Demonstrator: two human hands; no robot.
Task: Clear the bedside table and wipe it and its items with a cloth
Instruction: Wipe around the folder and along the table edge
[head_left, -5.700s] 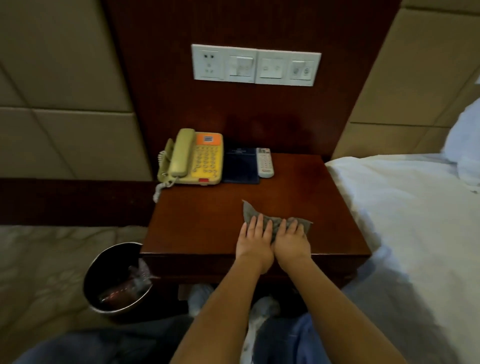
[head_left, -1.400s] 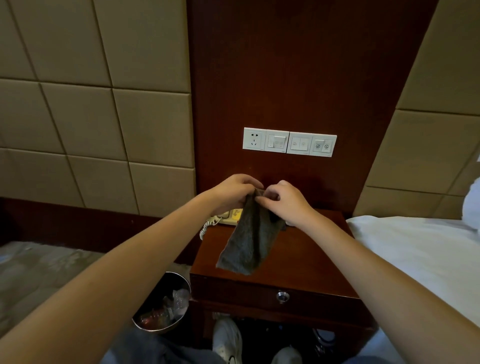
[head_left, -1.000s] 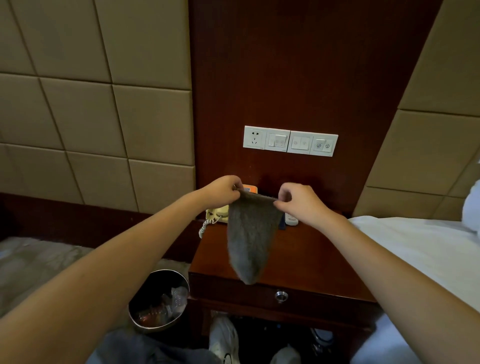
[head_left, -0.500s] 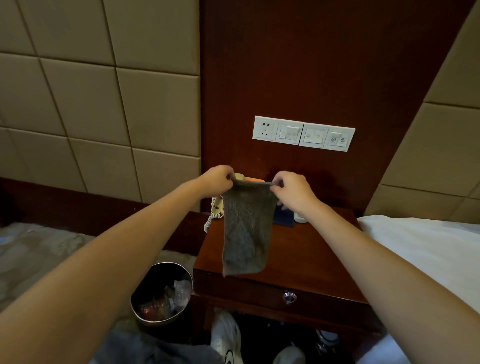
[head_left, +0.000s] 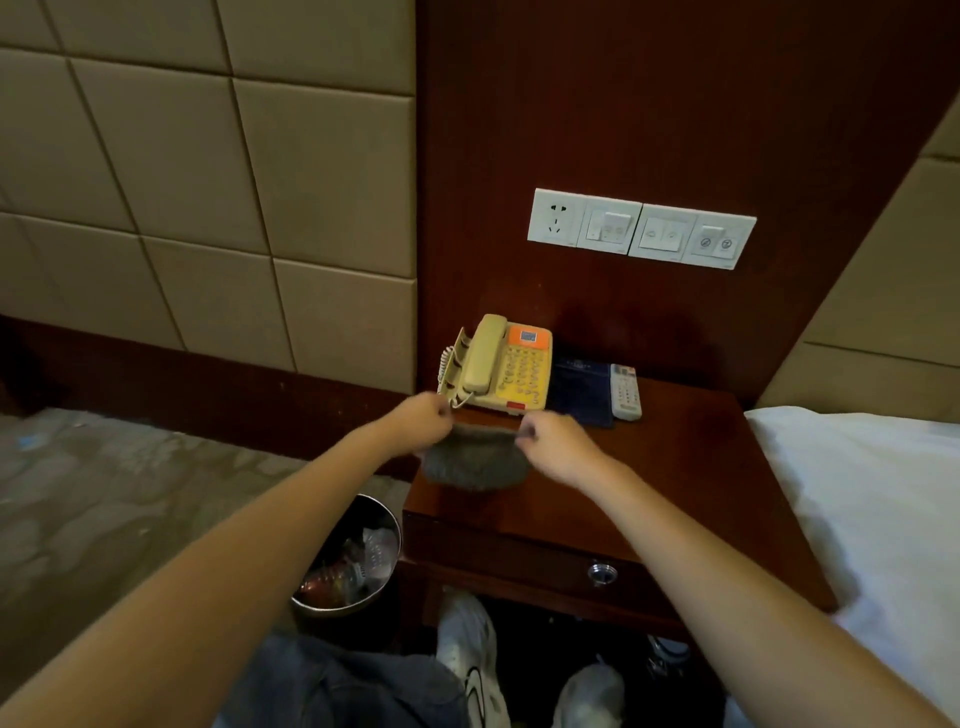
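Note:
A grey cloth (head_left: 475, 460) hangs folded just over the left part of the dark wooden bedside table (head_left: 675, 488). My left hand (head_left: 423, 418) pinches its top left corner and my right hand (head_left: 553, 441) pinches its top right corner. At the back of the table stand a yellow telephone (head_left: 501, 366) with an orange top, a dark blue booklet (head_left: 582, 389) and a white remote control (head_left: 626, 391), side by side against the wall panel.
A metal waste bin (head_left: 348, 561) with rubbish stands on the carpet left of the table. A white bed (head_left: 872, 509) borders the table on the right. A white switch and socket panel (head_left: 641, 227) is on the wall. The table drawer has a round knob (head_left: 601, 572).
The cloth, held up stretched and hanging long half a second ago, has come down toward the table and now hangs shorter. Both hands moved down and still pinch its corners.

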